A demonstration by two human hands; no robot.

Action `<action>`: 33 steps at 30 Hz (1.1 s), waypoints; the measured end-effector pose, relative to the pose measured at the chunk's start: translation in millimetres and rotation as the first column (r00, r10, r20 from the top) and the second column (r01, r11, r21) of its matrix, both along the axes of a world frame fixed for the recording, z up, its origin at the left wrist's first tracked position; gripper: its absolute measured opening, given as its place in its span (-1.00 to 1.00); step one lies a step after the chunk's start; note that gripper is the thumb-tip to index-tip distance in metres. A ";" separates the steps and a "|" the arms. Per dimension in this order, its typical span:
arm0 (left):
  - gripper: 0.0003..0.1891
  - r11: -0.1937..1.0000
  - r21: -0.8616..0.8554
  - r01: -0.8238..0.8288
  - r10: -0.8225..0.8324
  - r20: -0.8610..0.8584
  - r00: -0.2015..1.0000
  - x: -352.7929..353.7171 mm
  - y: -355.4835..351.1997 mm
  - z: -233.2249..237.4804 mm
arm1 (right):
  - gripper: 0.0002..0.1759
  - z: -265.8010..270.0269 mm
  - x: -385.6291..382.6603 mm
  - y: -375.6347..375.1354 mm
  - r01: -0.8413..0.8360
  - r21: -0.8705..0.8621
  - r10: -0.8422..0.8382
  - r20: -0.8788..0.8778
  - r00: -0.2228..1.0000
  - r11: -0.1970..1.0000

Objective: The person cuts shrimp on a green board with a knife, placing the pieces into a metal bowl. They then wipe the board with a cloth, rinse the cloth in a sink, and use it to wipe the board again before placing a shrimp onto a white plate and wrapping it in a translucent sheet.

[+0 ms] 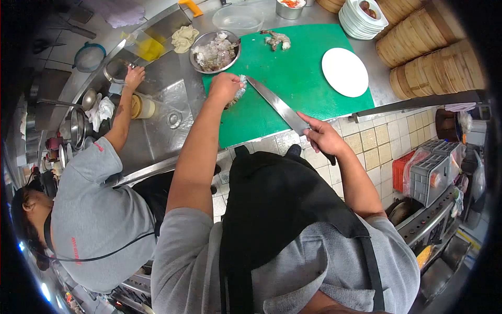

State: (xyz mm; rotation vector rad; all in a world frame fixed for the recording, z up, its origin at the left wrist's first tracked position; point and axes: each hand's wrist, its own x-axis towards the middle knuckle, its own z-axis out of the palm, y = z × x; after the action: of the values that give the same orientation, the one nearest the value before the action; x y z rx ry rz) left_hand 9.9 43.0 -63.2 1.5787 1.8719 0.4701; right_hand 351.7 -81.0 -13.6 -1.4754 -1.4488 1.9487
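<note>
On the green cutting board [303,63], my left hand [225,88] pinches a raw shrimp [241,90] near the board's left edge; its fingers partly cover it. My right hand [321,137] is closed around the handle of a large kitchen knife [278,105]. The blade points up and left, its tip close beside the shrimp. More shrimp [277,40] lie in a small group at the board's far edge. A metal bowl [238,58] heaped with raw shrimp stands just beyond my left hand. To the right, a white plate [345,72] rests on the board.
At left, a co-worker [99,204] reaches over the metal sink [159,133], one hand at a metal pot. A clear plastic container [238,19] sits behind the bowl. Stacked white plates [361,23] and bamboo steamers [431,68] stand at the back right.
</note>
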 end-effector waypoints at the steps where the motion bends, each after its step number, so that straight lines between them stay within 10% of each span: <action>1: -0.66 1.000 -0.017 0.014 -0.014 0.003 1.000 -0.9 2.1 -2.7 | -0.35 -0.1 0.3 1.2 -0.001 -0.001 0.001 0.000 1.000 1.000; 23: -0.78 0.974 -0.151 -0.172 0.212 0.313 0.926 2.9 -9.3 -11.5 | -0.35 9.2 21.4 -32.3 -0.098 -0.153 0.083 -0.098 0.992 0.983; 28: -0.68 0.928 0.365 0.077 -0.063 -0.048 0.997 18.0 -45.8 -8.5 | -0.35 22.3 33.7 -37.4 0.034 -0.093 -0.041 -0.076 0.996 0.995; 33: -0.72 0.949 0.314 0.025 -0.022 -0.012 1.000 23.0 -58.9 -0.4 | -0.33 40.5 18.8 -36.1 0.055 0.071 -0.059 0.063 0.996 0.996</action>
State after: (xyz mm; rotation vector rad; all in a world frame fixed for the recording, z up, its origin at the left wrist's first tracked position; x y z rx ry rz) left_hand 32.9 -15.9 -63.6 1.8061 1.8503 0.7844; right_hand 370.4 -117.0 27.0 -1.5454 -1.4697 1.8141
